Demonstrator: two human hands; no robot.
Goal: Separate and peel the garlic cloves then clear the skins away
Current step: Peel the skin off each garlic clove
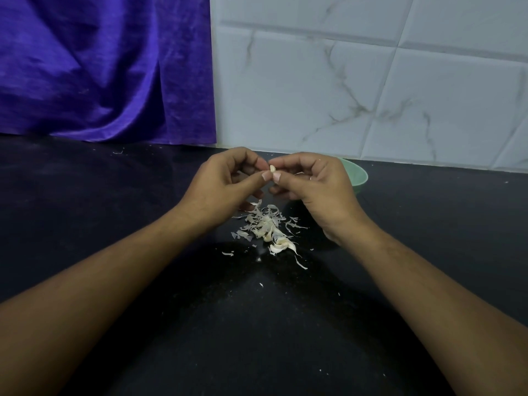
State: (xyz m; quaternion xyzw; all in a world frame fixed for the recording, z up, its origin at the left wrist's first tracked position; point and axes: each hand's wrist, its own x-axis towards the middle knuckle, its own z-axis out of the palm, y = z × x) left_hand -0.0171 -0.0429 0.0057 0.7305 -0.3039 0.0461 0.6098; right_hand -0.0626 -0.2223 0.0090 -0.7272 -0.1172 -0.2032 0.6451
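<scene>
Garlic clove: long axis upright, above the skin pile.
Fingers: left hand and right hand both pinching it, equally near.

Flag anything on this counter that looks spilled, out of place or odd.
Only the garlic skins: they lie scattered loose on the black counter beneath the left hand and right hand, stray flecks farther out, not yet cleared. The green bowl behind stands upright. Nothing looks damaged.

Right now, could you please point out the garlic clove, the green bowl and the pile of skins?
garlic clove (pixel 272 168), head view, its exposed pale tip
green bowl (pixel 355 174), head view, inner wall
pile of skins (pixel 264 224), head view, middle of the heap
</scene>
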